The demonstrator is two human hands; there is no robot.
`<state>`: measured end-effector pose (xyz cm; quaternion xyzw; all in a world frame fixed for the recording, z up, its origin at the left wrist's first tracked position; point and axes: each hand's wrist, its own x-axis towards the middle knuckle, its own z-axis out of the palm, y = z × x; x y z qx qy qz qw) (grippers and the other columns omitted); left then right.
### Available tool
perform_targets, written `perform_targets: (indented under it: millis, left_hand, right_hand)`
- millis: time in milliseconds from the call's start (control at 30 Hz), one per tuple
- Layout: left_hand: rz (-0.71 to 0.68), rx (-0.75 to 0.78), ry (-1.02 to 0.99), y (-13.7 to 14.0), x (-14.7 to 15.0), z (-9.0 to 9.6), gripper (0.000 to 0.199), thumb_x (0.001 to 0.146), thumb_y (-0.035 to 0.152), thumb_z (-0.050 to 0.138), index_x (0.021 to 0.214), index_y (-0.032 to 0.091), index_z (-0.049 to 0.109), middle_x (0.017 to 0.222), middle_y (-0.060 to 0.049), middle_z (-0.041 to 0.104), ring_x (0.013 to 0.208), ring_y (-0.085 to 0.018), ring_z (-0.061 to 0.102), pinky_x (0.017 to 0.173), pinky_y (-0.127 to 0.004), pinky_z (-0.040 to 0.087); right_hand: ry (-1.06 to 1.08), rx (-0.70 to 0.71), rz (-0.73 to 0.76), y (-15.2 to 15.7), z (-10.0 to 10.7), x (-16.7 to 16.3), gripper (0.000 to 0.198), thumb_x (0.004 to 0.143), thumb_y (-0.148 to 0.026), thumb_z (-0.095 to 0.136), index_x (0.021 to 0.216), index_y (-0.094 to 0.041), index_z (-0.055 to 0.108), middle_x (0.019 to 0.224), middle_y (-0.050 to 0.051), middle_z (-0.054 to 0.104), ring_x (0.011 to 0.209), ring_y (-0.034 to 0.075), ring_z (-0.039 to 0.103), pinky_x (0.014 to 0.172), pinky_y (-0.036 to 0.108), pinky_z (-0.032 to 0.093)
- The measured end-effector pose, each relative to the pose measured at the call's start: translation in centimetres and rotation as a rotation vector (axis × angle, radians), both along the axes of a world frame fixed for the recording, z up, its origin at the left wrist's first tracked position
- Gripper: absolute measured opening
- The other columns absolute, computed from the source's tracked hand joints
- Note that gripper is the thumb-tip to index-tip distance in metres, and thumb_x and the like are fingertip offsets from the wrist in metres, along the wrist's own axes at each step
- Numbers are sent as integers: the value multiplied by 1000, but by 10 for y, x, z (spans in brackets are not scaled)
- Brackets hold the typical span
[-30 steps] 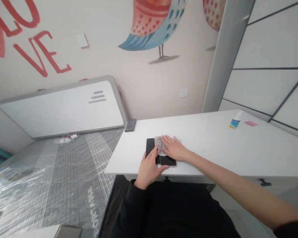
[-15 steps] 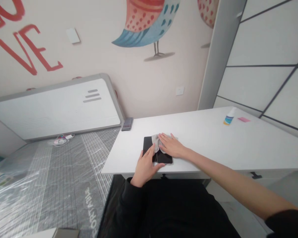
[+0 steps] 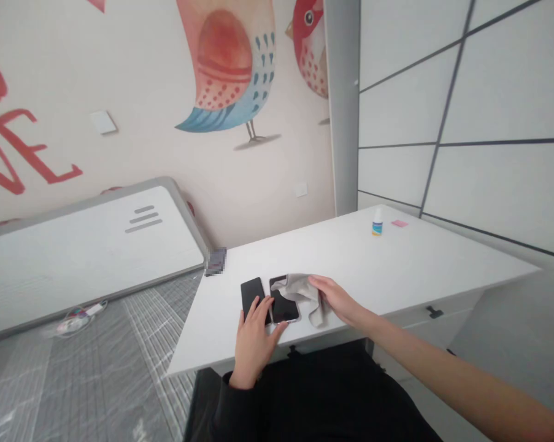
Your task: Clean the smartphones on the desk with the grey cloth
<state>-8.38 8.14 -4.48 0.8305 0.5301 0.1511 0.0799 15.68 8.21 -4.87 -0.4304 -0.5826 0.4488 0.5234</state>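
L hand (image 3: pixel 253 334) fingers flat, steadying two phones (image 3: pixel 283 305) on desk (image 3: pixel 396 264); R hand (image 3: pixel 338 299) grasping cloth (image 3: pixel 304 291). Wipe w/ light, even strokes.

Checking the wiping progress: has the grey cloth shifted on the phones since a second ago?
Yes. The cloth slid right, off the left phone, toward the right phone's far edge.

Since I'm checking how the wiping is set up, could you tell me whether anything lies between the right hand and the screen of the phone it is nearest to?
Yes. The grey cloth lies between the right hand and the right-hand phone, draped over that phone's far end. The left hand rests directly on the left-hand phone, with nothing between.
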Motion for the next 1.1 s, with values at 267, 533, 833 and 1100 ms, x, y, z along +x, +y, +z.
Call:
perform_targets:
  millis: [267,533,833,1100]
  left_hand:
    - [-71,7,-4,8,0,2,57,99,39,62,153,25,51,174,-13,27,158,-33,34,127,-64,28]
    - [-113,2,-55,7,0,1,48,97,34,66,145,26,61,164,-12,47,153,-32,45,127,-62,31]
    - [-396,64,-419,-19,27,37,46,94,34,71,138,24,63,145,-10,67,135,-26,62,117,-44,48]
    - [-211,-20,-442,-19,40,47,11,90,19,65,89,22,76,89,0,82,84,-19,75,83,-30,55]
  right_hand:
    - [522,-311,63,-12,5,15,47,82,-65,75,101,-23,73,94,7,81,86,25,78,78,35,64]
    - [508,-318,62,-7,-4,8,37,72,-48,90,95,-23,74,86,2,78,71,18,73,67,27,59]
    - [208,-249,133,-21,7,-3,53,73,-72,81,83,-19,77,75,2,72,65,15,62,62,26,49]
    - [16,-249,170,-35,15,0,60,81,-79,68,84,-19,71,79,4,72,70,20,64,66,30,48]
